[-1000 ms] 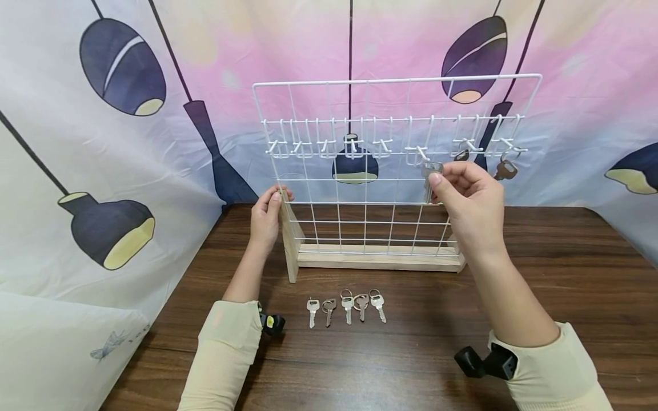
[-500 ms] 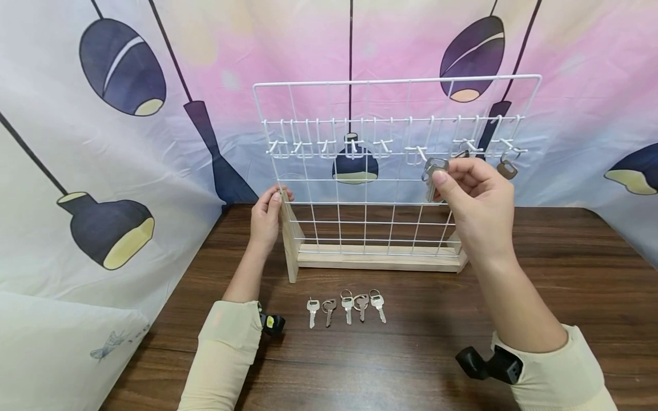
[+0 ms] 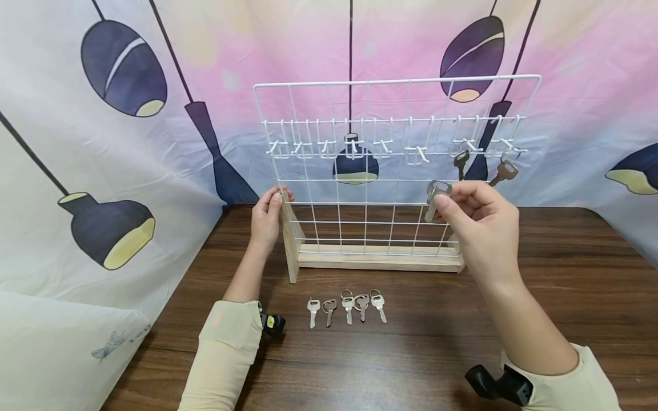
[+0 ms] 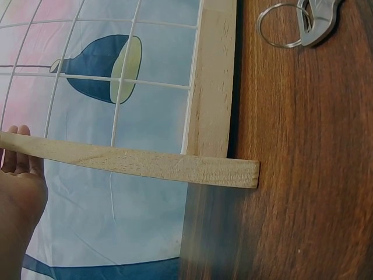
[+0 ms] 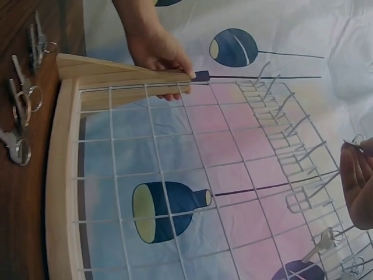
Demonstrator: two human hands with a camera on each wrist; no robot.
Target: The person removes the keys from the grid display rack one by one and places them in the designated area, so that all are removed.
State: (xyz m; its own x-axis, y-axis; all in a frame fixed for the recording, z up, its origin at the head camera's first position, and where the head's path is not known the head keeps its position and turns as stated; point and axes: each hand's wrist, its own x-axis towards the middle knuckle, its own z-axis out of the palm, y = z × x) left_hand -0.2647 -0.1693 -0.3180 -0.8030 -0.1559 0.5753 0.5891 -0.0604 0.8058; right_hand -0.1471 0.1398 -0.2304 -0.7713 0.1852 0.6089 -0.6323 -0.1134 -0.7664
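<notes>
In the head view, the right hand (image 3: 485, 225) pinched a key (image 3: 433, 199), its long axis steep, tip down and a little left. The bare hook (image 3: 422, 154) lay above and slightly left, apart from the key; the right hand was much the nearer to it. The left hand (image 3: 266, 220) gripped the post (image 3: 288, 240). The left wrist view showed fingers (image 4: 23, 163) behind that post. In the right wrist view, the pinched key stood clear of the hook.
</notes>
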